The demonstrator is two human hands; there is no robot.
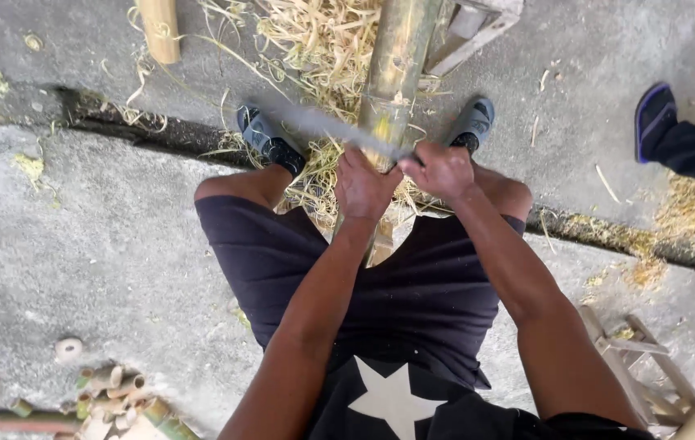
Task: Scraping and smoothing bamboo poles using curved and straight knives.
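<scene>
Bamboo pole (394,65) lies between the knees; both hands (364,186) (439,169) grip a long blade (323,126) across it.

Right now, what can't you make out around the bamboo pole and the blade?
Head view only:
- Blade: motion-blurred, edge and tip unclear.
- Bamboo pole: top cut off by the frame edge; lower part hidden by left hand.
- Blade handle: covered by right hand.
- Neighbour's foot: the person is cut off at the right edge.
</scene>
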